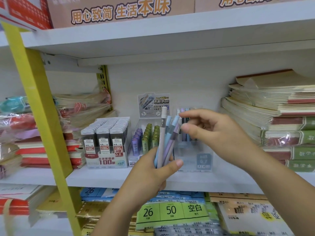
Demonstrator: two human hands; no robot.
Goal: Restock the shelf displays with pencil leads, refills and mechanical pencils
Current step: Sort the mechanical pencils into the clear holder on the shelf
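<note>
Spanning the view, a white shelf (105, 176) carries the stock. Tall stacks of notebooks (272, 108) fill its right end, and lower wrapped stacks (34, 150) lie at the left, behind a yellow upright (39, 103). Between them stand three displays in a row. At the left is a box of 0.5 HB lead cases (105, 143). Just beside it is a tray of purple and green refill tubes (146, 138) with a printed card behind it. At the right is a clear holder (192, 157) with a few mechanical pencils (186, 136) upright at its back.

In front of the tube tray and the holder are the hands. The left hand (150, 176) grasps a bundle of mechanical pencils (166, 138), white, blue and purple, by their lower ends, so that they fan upward. The right hand (214, 132) is released and grasps nothing. Its thumb and forefinger are parted just beside the tops of the bundle, in front of the holder's upper edge.
</note>
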